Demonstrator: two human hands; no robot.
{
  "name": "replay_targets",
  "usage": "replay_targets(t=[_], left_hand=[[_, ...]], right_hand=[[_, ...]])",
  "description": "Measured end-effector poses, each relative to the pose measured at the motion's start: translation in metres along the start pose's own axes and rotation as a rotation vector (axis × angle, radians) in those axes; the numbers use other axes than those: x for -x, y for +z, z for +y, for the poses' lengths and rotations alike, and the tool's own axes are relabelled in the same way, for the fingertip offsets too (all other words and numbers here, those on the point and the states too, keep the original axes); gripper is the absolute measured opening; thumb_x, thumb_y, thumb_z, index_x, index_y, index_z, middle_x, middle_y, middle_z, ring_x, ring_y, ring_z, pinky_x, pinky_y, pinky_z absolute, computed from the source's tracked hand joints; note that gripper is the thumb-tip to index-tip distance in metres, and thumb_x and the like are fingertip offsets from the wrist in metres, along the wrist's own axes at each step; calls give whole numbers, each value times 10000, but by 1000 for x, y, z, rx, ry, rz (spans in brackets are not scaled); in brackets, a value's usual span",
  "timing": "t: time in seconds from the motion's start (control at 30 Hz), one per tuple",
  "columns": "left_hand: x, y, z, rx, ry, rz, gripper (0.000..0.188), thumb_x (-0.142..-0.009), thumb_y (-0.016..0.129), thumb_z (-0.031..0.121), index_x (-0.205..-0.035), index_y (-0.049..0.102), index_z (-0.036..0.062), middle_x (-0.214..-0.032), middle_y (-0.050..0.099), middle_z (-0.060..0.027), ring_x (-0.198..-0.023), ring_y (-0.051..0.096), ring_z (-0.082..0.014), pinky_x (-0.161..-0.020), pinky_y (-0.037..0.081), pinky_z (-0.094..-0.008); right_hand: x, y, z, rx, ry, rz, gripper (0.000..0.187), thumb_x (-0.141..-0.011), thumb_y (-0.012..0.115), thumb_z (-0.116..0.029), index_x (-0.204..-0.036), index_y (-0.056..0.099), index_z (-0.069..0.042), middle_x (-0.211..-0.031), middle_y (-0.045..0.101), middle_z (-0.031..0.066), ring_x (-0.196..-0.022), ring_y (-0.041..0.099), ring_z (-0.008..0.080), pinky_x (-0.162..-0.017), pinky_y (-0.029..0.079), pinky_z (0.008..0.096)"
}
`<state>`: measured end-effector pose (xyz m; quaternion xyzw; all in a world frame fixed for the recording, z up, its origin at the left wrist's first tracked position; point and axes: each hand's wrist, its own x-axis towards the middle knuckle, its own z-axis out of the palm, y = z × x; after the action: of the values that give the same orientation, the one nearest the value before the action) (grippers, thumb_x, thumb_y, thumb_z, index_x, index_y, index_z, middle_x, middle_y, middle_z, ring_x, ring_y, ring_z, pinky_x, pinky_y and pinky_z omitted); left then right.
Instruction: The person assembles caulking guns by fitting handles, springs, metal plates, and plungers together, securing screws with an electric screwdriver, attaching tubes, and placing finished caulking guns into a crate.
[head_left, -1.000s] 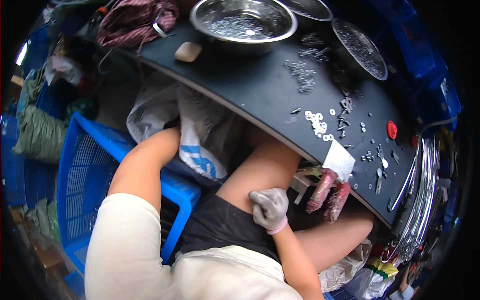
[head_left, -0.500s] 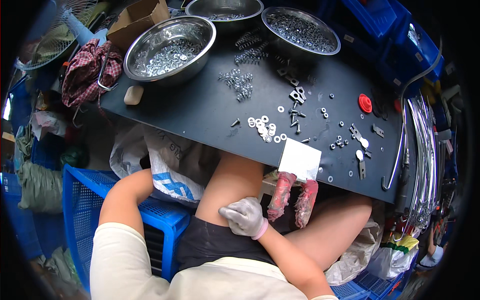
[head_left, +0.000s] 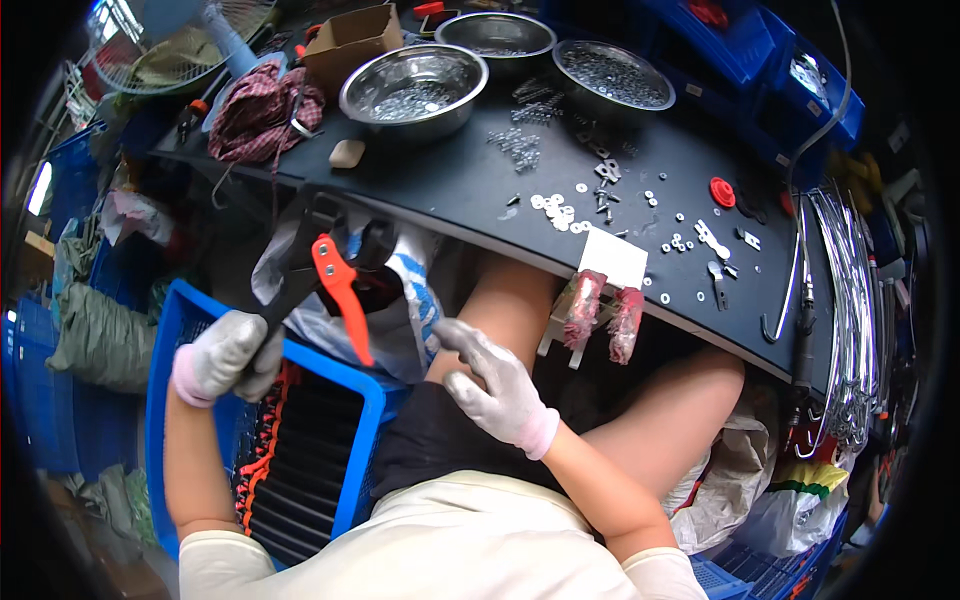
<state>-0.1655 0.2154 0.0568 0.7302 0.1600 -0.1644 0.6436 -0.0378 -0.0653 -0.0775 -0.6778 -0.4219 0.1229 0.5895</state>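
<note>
My left hand (head_left: 222, 358), in a grey-white glove, is closed around the black handle of a black-and-orange hand tool (head_left: 338, 285). Two rivets show on the tool's orange-red lever; its dark far end blurs into the shadow below the table edge, so its exact kind is unclear. Beneath that hand, a blue crate (head_left: 373, 410) contains several black pieces with orange parts (head_left: 300, 460). My right hand (head_left: 495, 390), gloved likewise, hovers over my thigh with fingers apart and nothing in it.
The dark table (head_left: 430, 190) bears metal bowls (head_left: 415, 85) of small parts, springs (head_left: 518, 150), washers (head_left: 560, 212), bolts and nuts. A white plate (head_left: 613, 258) with two red-wrapped posts (head_left: 583, 310) juts from its front edge. Hooked metal rods (head_left: 850, 330) hang at right.
My left hand has come up from the crate side holding the black-and-orange tool. My right hand has lifted from my thigh and its fingers have spread. The view has shifted left.
</note>
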Motion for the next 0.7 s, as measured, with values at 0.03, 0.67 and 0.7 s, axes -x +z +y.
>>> replay_targets(t=[0.03, 0.67, 0.7], left_hand=[[4, 22, -5, 135, -13, -8, 667, -771, 554, 727, -603, 472, 87, -448, 446, -63, -349, 396, -142, -338, 271, -263], [-62, 124, -60, 1427, 485, -276, 463, -938, 523, 434, -1282, 507, 124, -1249, 529, -88, -782, 578, -238, -467, 462, -242], [-65, 124, -64, 1469, 471, -308, 459, -940, 522, 433, -1280, 507, 124, -1256, 523, -88, -786, 580, -242, -472, 478, -253]], right_hand=[[-4, 2, -17, -147, 11, -26, 612, -819, 619, -195, -1361, 398, -15, -1234, 554, 214, -1151, 538, 335, -977, 405, 371], [-159, -146, -4, 982, 413, 106, 428, -884, 563, -374, -1052, 629, 14, -989, 664, 214, -977, 634, 337, -872, 486, 392], [-172, -148, 15, 1009, 396, 189, 488, -860, 602, -406, -1078, 618, 31, -1074, 623, 252, -1032, 608, 350, -899, 465, 416]])
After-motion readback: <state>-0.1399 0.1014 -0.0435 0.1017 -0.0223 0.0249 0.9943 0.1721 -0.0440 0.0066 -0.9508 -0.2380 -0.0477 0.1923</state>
